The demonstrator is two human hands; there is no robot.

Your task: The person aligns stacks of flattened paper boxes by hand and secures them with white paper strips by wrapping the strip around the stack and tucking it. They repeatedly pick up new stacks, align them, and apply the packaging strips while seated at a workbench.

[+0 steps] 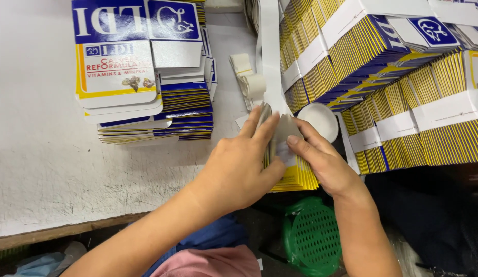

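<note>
Both my hands grip one upright bundle of flat folded cartons (299,177), yellow and blue at the edges, at the table's near edge. My left hand (238,166) wraps over the bundle's left side with fingers on top. On the right side, my right hand (321,161) presses its fingers onto a white paper band (272,56) that runs from the bundle's top toward the far side.
A loose stack of flat blue, white and yellow cartons (146,87) lies at the left on the white table (39,149). Banded carton bundles (398,66) are piled at the right. Paper band rolls (251,82) and a small white bowl (321,119) sit nearby. A green basket (313,238) is below.
</note>
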